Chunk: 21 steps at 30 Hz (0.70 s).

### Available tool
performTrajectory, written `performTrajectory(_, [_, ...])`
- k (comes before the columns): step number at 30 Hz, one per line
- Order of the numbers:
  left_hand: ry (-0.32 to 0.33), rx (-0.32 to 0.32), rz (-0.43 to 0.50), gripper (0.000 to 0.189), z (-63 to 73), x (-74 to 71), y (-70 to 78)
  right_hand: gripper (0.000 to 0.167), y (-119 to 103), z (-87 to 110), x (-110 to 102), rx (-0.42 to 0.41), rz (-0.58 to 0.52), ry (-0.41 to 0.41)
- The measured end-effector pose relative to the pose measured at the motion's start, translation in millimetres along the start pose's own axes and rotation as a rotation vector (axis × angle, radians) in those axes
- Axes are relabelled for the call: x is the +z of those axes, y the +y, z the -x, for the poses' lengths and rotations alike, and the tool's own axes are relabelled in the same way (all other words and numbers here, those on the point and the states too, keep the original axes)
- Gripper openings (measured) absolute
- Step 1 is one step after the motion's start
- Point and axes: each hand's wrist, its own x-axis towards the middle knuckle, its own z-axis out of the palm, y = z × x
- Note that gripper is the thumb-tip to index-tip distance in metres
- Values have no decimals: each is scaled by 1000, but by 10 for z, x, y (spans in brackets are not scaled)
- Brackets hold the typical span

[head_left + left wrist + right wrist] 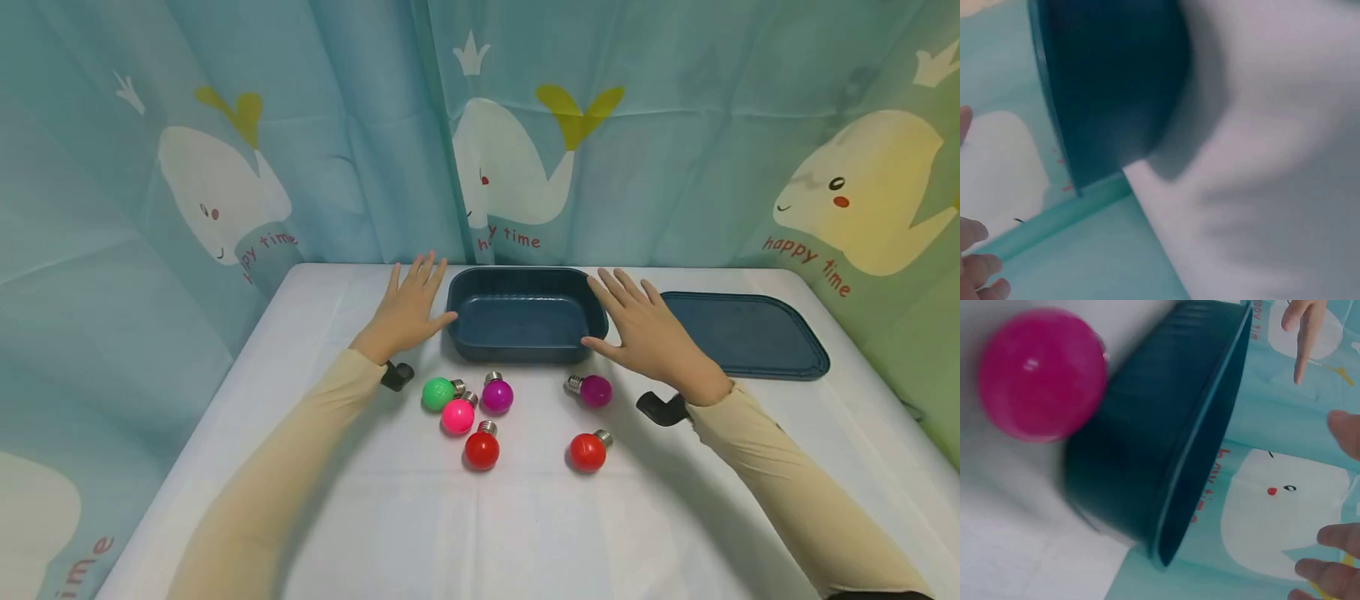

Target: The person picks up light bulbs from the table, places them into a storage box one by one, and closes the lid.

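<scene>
A dark blue rectangular basin (525, 350) stands at the back of the white table. Beside its left end, my left hand (405, 312) is spread with straight fingers and holds nothing. At the basin's right end is my right hand (645, 333), also spread and with nothing in it; whether either hand touches the rim, I cannot tell. In front of the basin lie round coloured bulbs with metal screw bases: green (437, 394), pink (457, 417), purple (497, 397) and red (482, 451) to the left, purple (597, 391) and red (587, 452) to the right. The right wrist view shows one magenta bulb (1041, 375) up close beside the basin.
Right of the basin, partly behind my right hand, a flat dark blue lid or tray (750, 333) lies on the white table (420, 525). A blue-green curtain (360, 125) printed with whales hangs along the table's back and sides.
</scene>
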Motion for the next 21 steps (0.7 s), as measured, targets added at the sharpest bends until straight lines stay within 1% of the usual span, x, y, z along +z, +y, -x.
performTrajectory(4, [-9,-4,2,79,-63,53,-66,81,28,85,21,-63,-46,52])
performTrajectory(8, [-26,-31,52,77,-116,111,-115,75,51,172,53,-133,-101,123])
performTrajectory(11, [-33,-34,98,75,-141,150,-145,72,75,227,84,-162,-129,150])
performTrajectory(15, [-47,-25,133,72,-168,203,-172,70,103,290,121,-174,-153,144])
performTrajectory(21, [-75,-28,126,70,-211,281,-184,68,129,383,184,-157,-186,98])
